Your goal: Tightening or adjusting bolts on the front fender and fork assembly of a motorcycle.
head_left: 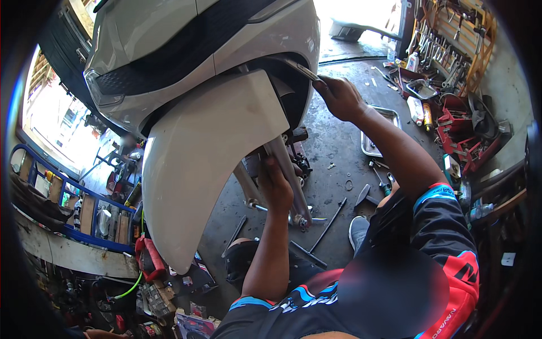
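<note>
My right hand (340, 99) is closed around a silver wrench (305, 71), whose far end points into the wheel arch of a light-coloured scooter body (265, 42). Below the body, a pale front fender (212, 130) covers the upper part of the fork. My left hand (275, 186) reaches up behind the fender's rear edge, beside a grey fork leg (285, 164). The fender and the leg partly hide its fingers, so I cannot make out their grip. No wheel shows between the fork legs.
Long bars (328, 225) and a dark-headed hammer (364, 195) lie on the floor near my feet. A metal tray (366, 148) stands beyond my right forearm. Wrenches (437, 51) hang on the right wall above a red toolbox (451, 127). A blue rack (84, 237) stands at left.
</note>
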### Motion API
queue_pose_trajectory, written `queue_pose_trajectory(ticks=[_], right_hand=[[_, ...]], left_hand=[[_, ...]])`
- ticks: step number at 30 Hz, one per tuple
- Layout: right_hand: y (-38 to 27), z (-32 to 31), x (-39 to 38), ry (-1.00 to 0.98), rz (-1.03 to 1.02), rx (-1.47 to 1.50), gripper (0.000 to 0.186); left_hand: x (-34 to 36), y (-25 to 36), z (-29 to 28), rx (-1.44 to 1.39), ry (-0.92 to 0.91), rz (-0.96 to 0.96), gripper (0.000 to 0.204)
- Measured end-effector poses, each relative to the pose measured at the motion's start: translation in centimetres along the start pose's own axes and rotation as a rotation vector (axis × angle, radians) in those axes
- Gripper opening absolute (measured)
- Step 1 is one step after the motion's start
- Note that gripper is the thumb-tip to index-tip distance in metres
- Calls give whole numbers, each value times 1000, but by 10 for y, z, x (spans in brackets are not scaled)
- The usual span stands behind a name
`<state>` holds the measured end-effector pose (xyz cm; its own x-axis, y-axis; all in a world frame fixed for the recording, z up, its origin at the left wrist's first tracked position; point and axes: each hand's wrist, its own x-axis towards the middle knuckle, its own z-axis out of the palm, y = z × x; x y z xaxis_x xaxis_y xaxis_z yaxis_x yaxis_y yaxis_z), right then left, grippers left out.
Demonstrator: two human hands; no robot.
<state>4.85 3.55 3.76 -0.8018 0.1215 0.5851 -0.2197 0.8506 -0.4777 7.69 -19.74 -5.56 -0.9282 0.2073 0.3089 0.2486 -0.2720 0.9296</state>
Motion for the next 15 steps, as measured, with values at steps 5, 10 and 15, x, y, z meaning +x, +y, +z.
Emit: queue_pose_trajectory(ticks=[5,10,15], right_hand=[[-6,-3,-5,-29,60,-17,51],[-3,-4,-5,-26,60,-26,49],[5,-7,5,17,-48,-103,41]], left_hand=[[-2,4,5,6,27,23,58],[-1,-1,4,22,28,35,58],[-1,0,3,4,19,2,56]])
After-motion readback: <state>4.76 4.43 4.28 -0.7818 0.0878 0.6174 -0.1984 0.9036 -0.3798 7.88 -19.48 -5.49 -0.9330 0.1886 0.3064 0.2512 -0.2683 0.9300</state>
